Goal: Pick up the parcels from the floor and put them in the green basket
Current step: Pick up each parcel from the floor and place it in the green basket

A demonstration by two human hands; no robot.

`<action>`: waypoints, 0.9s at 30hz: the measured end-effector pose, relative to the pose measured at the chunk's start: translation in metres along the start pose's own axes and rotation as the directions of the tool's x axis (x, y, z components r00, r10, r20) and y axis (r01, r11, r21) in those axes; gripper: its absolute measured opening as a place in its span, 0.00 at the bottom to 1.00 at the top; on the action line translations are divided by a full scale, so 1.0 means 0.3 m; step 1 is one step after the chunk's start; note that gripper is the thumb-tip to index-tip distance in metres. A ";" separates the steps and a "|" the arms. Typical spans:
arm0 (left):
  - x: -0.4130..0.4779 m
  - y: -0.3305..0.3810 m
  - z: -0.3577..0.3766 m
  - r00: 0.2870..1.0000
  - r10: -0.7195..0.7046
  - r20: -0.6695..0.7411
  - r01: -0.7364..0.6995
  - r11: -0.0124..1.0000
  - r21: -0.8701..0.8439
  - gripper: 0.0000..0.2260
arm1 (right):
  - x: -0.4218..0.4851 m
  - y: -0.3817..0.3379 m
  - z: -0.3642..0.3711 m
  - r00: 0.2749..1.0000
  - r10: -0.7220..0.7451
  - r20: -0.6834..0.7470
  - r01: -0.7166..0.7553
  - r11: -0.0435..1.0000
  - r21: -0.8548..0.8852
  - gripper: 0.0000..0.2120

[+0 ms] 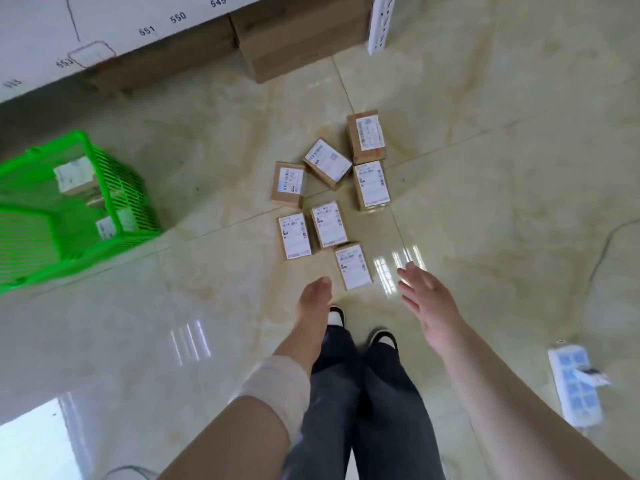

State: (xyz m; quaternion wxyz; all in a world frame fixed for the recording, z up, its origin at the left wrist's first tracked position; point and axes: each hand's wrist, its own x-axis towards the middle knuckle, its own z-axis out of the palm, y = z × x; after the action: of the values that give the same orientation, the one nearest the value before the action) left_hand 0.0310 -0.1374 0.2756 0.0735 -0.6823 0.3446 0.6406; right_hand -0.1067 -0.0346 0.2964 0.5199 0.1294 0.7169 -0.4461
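Several small brown cardboard parcels with white labels lie in a loose cluster on the tiled floor; the nearest parcel (353, 266) is just ahead of my hands. The green basket (135, 199) stands at the left and holds a few parcels (74, 176). My left hand (313, 296) hangs empty a little below and left of the nearest parcel, fingers relaxed. My right hand (424, 296) is spread, palm down, to the right of that parcel, touching nothing.
A white shelf (104, 29) with number labels runs along the top left, with large brown cartons (294, 39) beneath it. A white and blue tray-like object (575, 386) lies on the floor at right. My feet (360, 327) stand just below the parcels.
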 end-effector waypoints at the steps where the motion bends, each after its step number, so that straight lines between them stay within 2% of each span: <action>1: 0.011 -0.008 0.003 1.000 0.002 -0.005 -0.002 1.000 -0.005 0.10 | 0.018 0.002 -0.005 1.000 0.005 0.012 -0.005 1.000 -0.023 0.24; 3: 0.030 -0.022 0.015 0.999 0.011 -0.033 -0.011 1.000 -0.012 0.09 | 0.045 -0.001 -0.019 0.999 0.008 0.037 -0.005 0.998 -0.062 0.21; 8: 0.102 -0.080 0.082 0.993 0.082 -0.085 -0.086 0.995 -0.048 0.08 | 0.136 0.025 -0.067 0.995 -0.012 0.097 0.027 0.987 -0.158 0.06; 10: 0.148 -0.115 0.122 0.993 0.069 -0.091 -0.076 0.994 -0.077 0.14 | 0.192 0.058 -0.079 0.994 -0.015 0.111 0.038 0.977 -0.209 0.09; 13: 0.253 -0.191 0.168 0.995 0.086 -0.057 -0.090 0.993 -0.074 0.06 | 0.303 0.138 -0.077 0.993 0.003 0.119 0.031 0.958 -0.284 0.23; 14: 0.306 -0.223 0.182 0.995 0.087 -0.054 -0.090 0.994 -0.056 0.07 | 0.349 0.172 -0.072 0.993 0.009 0.118 0.027 0.954 -0.299 0.25; 17: 0.508 -0.299 0.218 0.992 0.115 -0.045 -0.112 0.992 0.059 0.20 | 0.542 0.290 -0.035 0.993 -0.013 0.119 0.053 0.938 -0.341 0.27; 19: 0.677 -0.364 0.241 0.990 0.133 -0.038 -0.130 0.988 0.077 0.23 | 0.689 0.390 0.007 0.992 -0.022 0.125 0.066 0.931 -0.360 0.28; 23: 0.952 -0.469 0.285 0.977 0.181 -0.111 -0.187 0.982 -0.039 0.22 | 0.943 0.582 0.070 0.986 -0.039 0.164 0.108 0.892 -0.439 0.29; 27: 1.101 -0.544 0.328 0.949 0.297 -0.110 -0.308 0.946 -0.105 0.20 | 1.082 0.692 0.083 0.980 -0.089 0.180 0.147 0.931 -0.335 0.27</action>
State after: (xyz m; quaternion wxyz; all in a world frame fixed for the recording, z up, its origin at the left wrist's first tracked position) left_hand 0.0227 -0.0856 -0.1021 -0.0832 -0.6534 0.4089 0.6317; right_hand -0.0945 -0.0264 -0.0894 0.5632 -0.0442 0.7461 -0.3525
